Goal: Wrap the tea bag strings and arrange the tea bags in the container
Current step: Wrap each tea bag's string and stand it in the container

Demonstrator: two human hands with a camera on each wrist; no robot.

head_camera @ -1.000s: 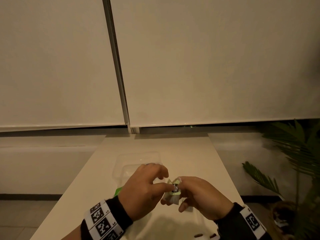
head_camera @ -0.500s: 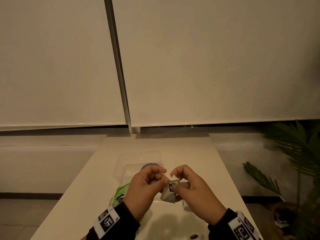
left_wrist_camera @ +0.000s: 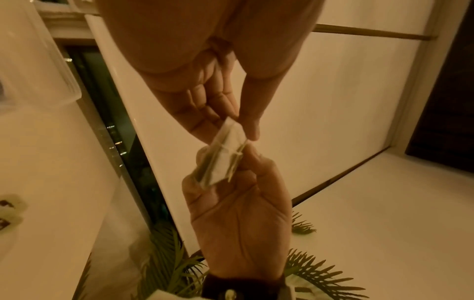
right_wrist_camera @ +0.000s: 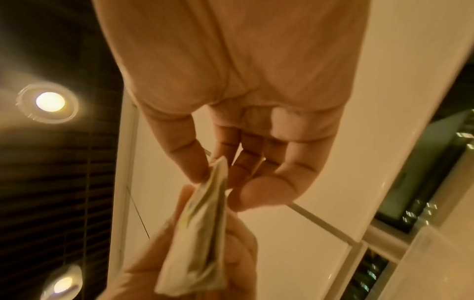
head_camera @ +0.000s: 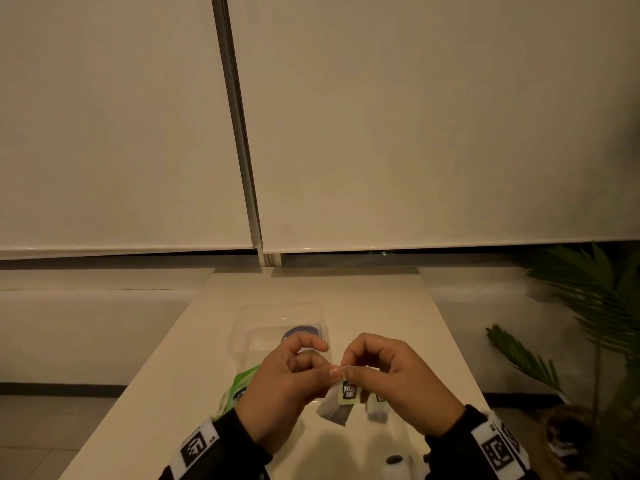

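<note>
I hold one tea bag (head_camera: 337,408) between both hands, above the near middle of the pale surface (head_camera: 381,306). My right hand (head_camera: 398,379) pinches its top corner and the green tag (head_camera: 349,391) between thumb and forefinger. My left hand (head_camera: 287,386), at 9 o'clock of the bag, closes thumb and forefinger on the same top edge, where I judge the string to be.

I judge the step to be winding the string round the bag. The next move calls for a firm right pinch while the left leads the string round, then tucks the tag.

The clear container (head_camera: 280,327) lies at 12 o'clock of my hands, lid off. I cannot tell what it holds beyond a dark round label. A green packet (head_camera: 242,384) shows at 9 o'clock, half hidden by my left wrist. A second bag (head_camera: 377,410) sits under my right hand, mostly covered.

The string itself is too thin to make out in any view. Both wrist views are blurred, showing only the bag's folded edge between fingertips.
</note>
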